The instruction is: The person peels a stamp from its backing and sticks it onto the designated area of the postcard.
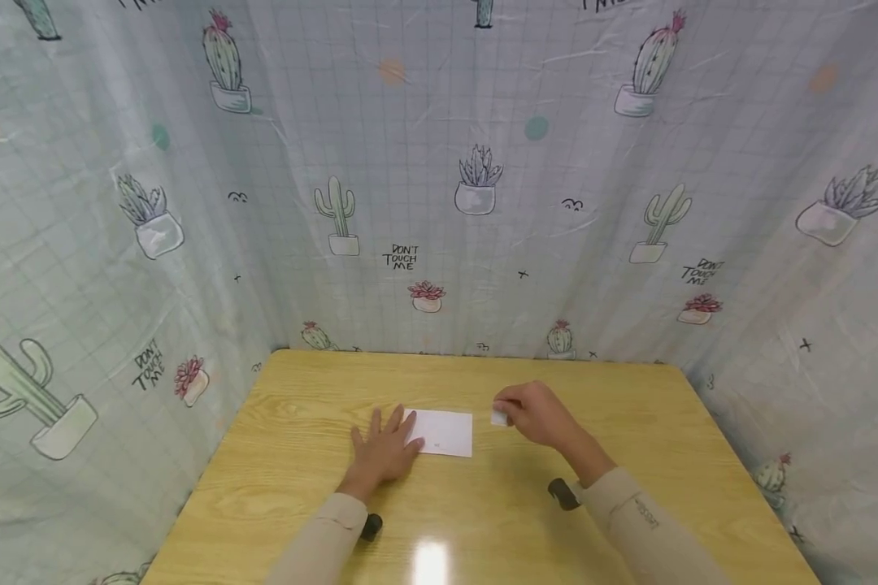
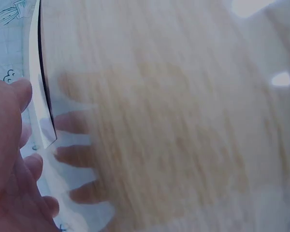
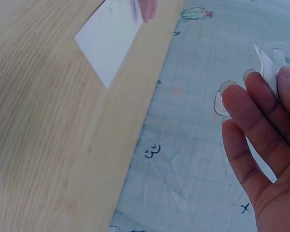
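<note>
A white paper rectangle (image 1: 448,432), like an envelope or card, lies flat on the table with a small mark near its lower edge. My left hand (image 1: 386,452) has its fingers spread, and the thumb and index finger rest on the paper's left end. From the left wrist, the paper (image 2: 42,82) appears nearly edge-on beside the hand (image 2: 9,154). To the right, my right hand (image 1: 537,416) pinches a small white paper square (image 1: 499,418) between thumb and index finger. That paper square (image 3: 267,70) looks slightly bent in the right wrist view, its other fingers half extended.
The yellow wood-grain table (image 1: 293,406) has a glossy surface with a bright reflection near the front. A cactus-print curtain (image 1: 439,227) hangs behind and along both sides. Black wrist devices (image 1: 563,494) show under both sleeves.
</note>
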Available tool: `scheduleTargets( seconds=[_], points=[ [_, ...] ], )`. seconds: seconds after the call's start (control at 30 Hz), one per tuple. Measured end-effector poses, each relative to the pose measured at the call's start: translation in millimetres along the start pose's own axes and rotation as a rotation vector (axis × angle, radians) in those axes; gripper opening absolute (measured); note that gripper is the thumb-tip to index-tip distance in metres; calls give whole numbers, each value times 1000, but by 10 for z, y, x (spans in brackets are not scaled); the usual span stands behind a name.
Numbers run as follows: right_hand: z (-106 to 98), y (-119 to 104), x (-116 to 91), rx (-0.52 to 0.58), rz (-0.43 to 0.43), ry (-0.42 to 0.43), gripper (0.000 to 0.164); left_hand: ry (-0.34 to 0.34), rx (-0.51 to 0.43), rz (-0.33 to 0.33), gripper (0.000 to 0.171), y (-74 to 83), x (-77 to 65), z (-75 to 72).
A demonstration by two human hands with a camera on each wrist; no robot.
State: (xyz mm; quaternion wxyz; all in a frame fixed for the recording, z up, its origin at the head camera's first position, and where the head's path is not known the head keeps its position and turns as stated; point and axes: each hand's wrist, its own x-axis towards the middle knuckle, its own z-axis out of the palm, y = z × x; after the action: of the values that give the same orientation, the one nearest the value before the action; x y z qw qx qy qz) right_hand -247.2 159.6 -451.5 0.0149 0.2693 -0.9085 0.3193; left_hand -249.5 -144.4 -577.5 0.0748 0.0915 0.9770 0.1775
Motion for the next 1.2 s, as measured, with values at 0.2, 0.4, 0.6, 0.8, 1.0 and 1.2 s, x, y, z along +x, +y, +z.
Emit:
scheduleTargets(
  seconds=[0.2, 0.4, 0.6, 0.8, 1.0, 1.2],
  points=[
    [-67, -87, -5, 17, -16, 8, 19, 42, 17, 28, 64, 2, -11, -48],
    [-99, -154, -34, 26, -23, 8, 18, 69, 22, 56, 68, 37, -62, -99],
    [-81, -177, -11, 39, -50, 8, 18, 87, 30, 76, 68, 78, -151, -213],
    [-85, -213, 5, 38, -67, 10, 17, 85, 8, 102, 69, 157, -217, -338],
    [-96, -247, -1, 39, -70, 15, 17, 83, -19, 135, 70, 263, -253, -465],
    [-93, -261, -15, 58, -67, 17, 17, 52, -95, 174, 73, 369, -293, -539]
  ],
)
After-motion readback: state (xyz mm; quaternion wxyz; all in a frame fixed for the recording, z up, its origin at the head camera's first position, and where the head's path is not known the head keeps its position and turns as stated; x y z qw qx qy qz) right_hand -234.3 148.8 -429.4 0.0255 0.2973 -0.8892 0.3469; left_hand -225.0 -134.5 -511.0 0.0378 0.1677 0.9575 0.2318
